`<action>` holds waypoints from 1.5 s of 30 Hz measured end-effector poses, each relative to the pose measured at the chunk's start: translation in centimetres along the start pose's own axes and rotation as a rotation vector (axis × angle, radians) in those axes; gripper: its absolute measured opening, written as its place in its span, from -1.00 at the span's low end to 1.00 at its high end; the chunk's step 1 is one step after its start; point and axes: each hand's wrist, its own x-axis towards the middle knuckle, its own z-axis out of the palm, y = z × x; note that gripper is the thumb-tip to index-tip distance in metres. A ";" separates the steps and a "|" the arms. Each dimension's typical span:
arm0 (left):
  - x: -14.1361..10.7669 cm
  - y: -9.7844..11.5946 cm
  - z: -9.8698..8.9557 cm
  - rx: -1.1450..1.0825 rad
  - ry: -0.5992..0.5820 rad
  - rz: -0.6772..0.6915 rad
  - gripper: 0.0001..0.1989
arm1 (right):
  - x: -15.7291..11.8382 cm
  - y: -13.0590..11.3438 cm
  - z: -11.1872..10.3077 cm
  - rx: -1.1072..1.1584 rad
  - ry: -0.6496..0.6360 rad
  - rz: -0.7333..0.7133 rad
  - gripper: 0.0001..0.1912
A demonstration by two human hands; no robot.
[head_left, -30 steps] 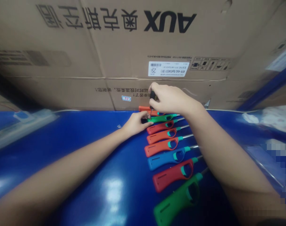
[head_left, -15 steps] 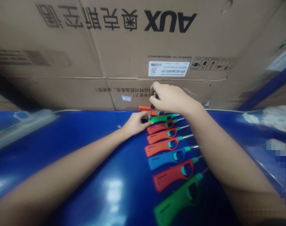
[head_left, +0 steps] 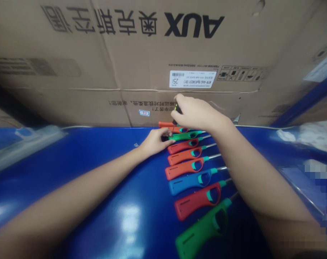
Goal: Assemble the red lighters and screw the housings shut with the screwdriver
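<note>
My right hand (head_left: 194,112) grips a small screwdriver (head_left: 176,117) with a black and yellow handle, held nearly upright. Its shaft points down at the handle end of a green gas lighter (head_left: 187,136); the very tip is hard to make out. Thumb and fingers of my left hand (head_left: 156,141) close around that same handle end. Behind it lie orange lighters (head_left: 166,124), partly covered by my right hand. Nearer to me come a red lighter (head_left: 179,146), an orange lighter (head_left: 179,157), a blue lighter (head_left: 183,184) and a large-looking green lighter (head_left: 196,232), all in one row.
A big cardboard box (head_left: 142,68) with upside-down print stands right behind the row. Small metal screws (head_left: 137,145) lie left of my left wrist on the blue tabletop (head_left: 106,208). A clear plastic bag (head_left: 26,144) is at left, a whitish bundle (head_left: 318,135) at right.
The screwdriver handle has turned in my right fingers, showing different yellow marks. My left hand and the lighters have stayed in place.
</note>
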 end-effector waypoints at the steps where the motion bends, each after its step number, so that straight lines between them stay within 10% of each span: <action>1: 0.0 0.0 0.0 0.001 0.001 -0.001 -0.83 | 0.0 0.0 0.0 0.002 -0.001 0.007 -0.53; 45: 0.0 0.0 0.0 0.015 0.012 -0.003 -0.80 | -0.2 0.0 -0.2 0.075 -0.002 -0.061 -0.63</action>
